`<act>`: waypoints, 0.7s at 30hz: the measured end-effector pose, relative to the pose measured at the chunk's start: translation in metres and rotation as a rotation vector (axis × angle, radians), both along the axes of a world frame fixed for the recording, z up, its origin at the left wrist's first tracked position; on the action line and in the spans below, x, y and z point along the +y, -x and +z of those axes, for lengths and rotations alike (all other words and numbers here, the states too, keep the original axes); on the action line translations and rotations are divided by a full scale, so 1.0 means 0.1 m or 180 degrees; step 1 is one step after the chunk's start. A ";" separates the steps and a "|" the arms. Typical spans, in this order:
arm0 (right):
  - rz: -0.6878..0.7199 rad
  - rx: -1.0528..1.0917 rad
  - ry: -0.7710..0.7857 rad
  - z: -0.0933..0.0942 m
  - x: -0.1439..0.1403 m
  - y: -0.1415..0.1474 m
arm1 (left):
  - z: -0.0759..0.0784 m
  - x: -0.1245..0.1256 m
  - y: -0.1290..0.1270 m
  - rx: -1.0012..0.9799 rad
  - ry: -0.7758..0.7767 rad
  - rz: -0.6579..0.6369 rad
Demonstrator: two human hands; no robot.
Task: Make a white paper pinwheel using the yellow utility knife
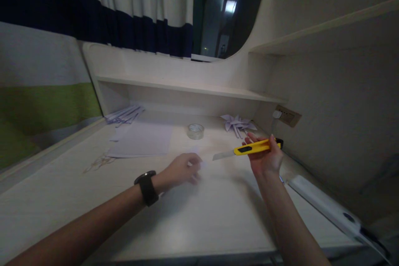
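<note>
The table [93, 199] is carrying everything in view: a sheet stack [141, 141] is lying at the back left, well apart from the hands, with paper strips [124, 114] beyond it against the shelf wall and thin offcuts [98, 162] just beside its near corner. A white bar-shaped tool [324, 205] is lying along the right edge. A folded paper piece [238, 124] is sitting at the back right, and a tape roll [195, 131] is standing between it and the sheets. Judging by these, some cutting and folding look done; no cut is underway now. The left hand [182, 170], watch at the wrist, is resting loosely curled on the table, fingertips over a small pale slip [201, 162] too blurred to make out; whether it is pinching it cannot be told. The right hand [266, 158] is closing its fingers round a yellow knife [252, 148], holding it in the air above the table. The knife is lying roughly level, grey blade extended and pointing left toward the slip, black slider on the body, black end cap at the right.
</note>
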State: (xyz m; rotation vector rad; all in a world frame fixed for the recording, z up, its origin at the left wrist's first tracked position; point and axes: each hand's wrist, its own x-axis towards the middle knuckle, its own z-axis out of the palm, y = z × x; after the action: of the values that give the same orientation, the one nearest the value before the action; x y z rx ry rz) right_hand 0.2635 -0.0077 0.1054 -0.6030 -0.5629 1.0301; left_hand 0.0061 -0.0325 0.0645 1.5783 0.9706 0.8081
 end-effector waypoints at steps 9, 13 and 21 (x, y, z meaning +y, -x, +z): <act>-0.0348 -0.0291 0.0232 -0.03 0.18 0.04 | 0.02 0.06 0.06 -0.1429 0.0481 0.0640; -0.0388 -0.0664 0.0304 -0.17 0.26 0.04 | -0.06 0.15 0.16 -0.1697 0.0604 0.0881; 0.0162 -0.0744 0.0909 -0.45 0.34 -0.07 | -0.22 0.28 0.32 -0.1495 0.0519 0.1087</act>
State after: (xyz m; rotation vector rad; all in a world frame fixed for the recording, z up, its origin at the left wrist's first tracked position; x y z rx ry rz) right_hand 0.2705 0.0260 0.0599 -0.9745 -0.6427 1.1045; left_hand -0.0257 -0.0046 0.0428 1.0261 0.9374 1.2370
